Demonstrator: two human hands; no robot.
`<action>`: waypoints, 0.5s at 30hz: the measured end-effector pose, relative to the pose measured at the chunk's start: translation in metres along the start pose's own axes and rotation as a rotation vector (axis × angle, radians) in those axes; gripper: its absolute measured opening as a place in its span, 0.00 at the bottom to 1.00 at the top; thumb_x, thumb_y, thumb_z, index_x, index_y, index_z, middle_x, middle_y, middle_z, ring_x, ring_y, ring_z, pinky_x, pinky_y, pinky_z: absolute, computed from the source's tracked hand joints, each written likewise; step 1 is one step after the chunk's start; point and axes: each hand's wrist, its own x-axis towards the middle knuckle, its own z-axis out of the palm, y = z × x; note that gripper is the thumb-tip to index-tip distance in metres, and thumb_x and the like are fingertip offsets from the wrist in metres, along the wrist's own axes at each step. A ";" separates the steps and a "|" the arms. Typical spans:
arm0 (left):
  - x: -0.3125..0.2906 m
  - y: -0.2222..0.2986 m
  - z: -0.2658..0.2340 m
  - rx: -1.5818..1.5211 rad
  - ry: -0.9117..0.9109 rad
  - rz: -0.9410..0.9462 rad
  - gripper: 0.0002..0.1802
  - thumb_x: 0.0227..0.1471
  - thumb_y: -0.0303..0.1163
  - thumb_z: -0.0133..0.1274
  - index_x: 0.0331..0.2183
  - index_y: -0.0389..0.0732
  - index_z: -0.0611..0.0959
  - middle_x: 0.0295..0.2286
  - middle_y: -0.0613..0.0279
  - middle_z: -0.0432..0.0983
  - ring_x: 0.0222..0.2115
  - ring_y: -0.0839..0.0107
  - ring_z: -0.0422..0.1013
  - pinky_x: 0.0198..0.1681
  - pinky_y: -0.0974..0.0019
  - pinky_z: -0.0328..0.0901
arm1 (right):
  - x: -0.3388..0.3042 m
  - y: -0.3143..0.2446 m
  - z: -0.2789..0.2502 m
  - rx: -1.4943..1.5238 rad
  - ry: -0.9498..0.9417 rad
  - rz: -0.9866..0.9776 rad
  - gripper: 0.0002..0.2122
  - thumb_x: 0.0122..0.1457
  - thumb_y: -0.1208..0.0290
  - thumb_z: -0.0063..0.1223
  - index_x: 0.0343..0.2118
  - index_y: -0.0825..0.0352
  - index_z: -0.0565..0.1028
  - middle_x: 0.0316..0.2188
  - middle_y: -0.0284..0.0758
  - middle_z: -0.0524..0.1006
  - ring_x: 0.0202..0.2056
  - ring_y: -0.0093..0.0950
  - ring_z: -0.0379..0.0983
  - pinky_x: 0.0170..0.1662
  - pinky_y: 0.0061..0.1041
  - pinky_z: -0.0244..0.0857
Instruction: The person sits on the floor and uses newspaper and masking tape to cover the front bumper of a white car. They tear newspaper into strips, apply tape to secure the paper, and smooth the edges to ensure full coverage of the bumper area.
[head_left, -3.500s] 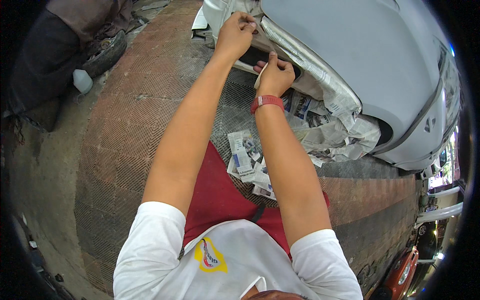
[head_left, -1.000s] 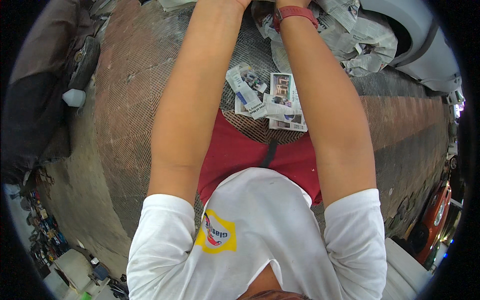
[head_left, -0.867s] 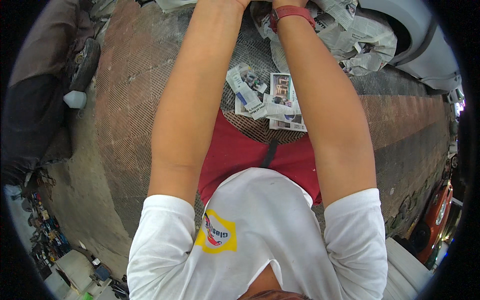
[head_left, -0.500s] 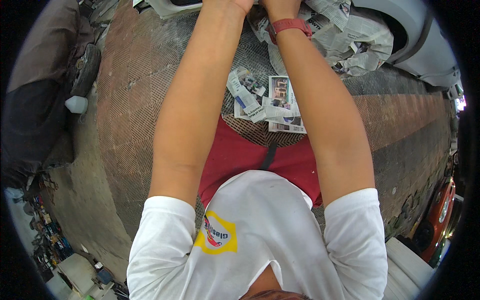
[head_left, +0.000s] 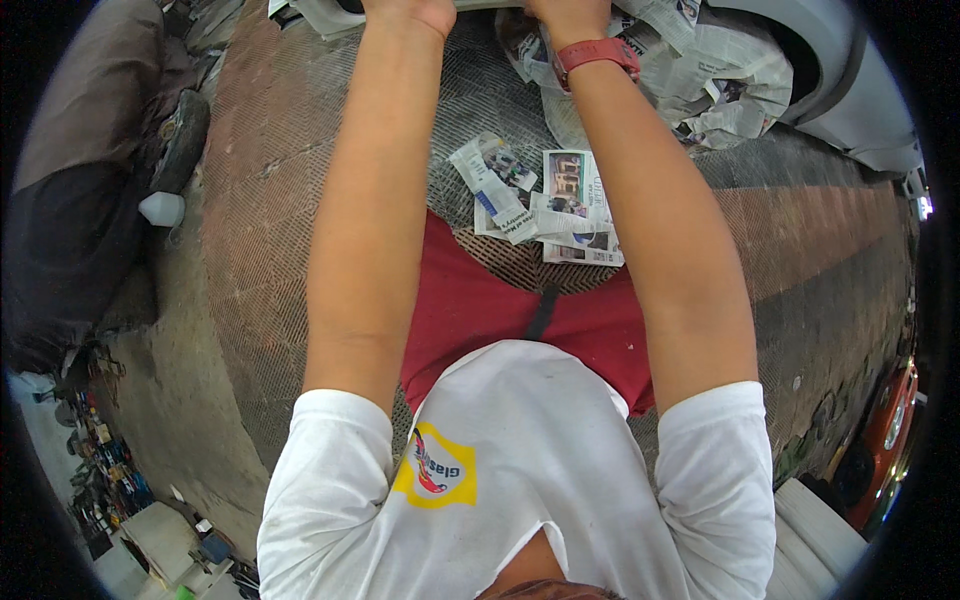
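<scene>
Both my arms stretch away to the top edge of the head view, against the lower edge of a grey-white car body (head_left: 488, 4). Only the heel and wrist of my left hand (head_left: 412, 12) show there; its fingers are cut off by the edge of the picture. My right hand (head_left: 570, 14), with a red watch (head_left: 598, 55) on the wrist, is likewise cut off at the fingers. Whether either hand grips anything is out of sight. Beside my right wrist, crumpled newspaper (head_left: 715, 85) covers part of the car near the wheel arch.
Loose newspaper sheets (head_left: 570, 215) lie on the patterned tile floor (head_left: 270, 150) between my arms. At the left are a dark covered bulk (head_left: 70, 240), a tyre (head_left: 183, 140) and a small white container (head_left: 162, 209). A red car (head_left: 885, 430) stands at the far right.
My left hand has moved left along the car edge, away from my right hand. My right hand has shifted slightly right. The newspaper sheets stay on the floor.
</scene>
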 end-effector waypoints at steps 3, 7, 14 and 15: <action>0.009 -0.003 -0.013 -0.010 -0.010 0.026 0.52 0.73 0.61 0.38 0.74 0.25 0.46 0.74 0.38 0.46 0.75 0.49 0.50 0.78 0.46 0.40 | 0.003 0.005 -0.001 -0.112 -0.017 -0.088 0.15 0.61 0.61 0.66 0.32 0.73 0.85 0.24 0.45 0.85 0.28 0.39 0.85 0.38 0.37 0.78; 0.024 -0.007 -0.031 0.012 -0.082 0.011 0.43 0.74 0.54 0.41 0.71 0.27 0.56 0.69 0.42 0.59 0.72 0.52 0.57 0.77 0.47 0.44 | -0.001 0.010 -0.004 0.022 -0.135 -0.170 0.14 0.64 0.64 0.63 0.36 0.74 0.84 0.22 0.43 0.84 0.21 0.33 0.82 0.30 0.33 0.75; 0.038 -0.013 -0.035 0.094 -0.074 0.035 0.24 0.72 0.45 0.51 0.59 0.38 0.76 0.55 0.55 0.75 0.58 0.61 0.70 0.72 0.49 0.53 | -0.016 0.001 -0.003 0.200 -0.357 0.030 0.10 0.68 0.69 0.58 0.38 0.73 0.81 0.20 0.38 0.82 0.17 0.26 0.76 0.21 0.27 0.68; 0.039 -0.012 -0.034 0.083 -0.067 0.039 0.22 0.72 0.45 0.52 0.57 0.39 0.77 0.53 0.56 0.76 0.56 0.61 0.71 0.72 0.49 0.54 | -0.016 -0.001 -0.002 0.190 -0.364 0.017 0.10 0.68 0.69 0.58 0.38 0.73 0.81 0.20 0.38 0.82 0.17 0.26 0.76 0.21 0.27 0.68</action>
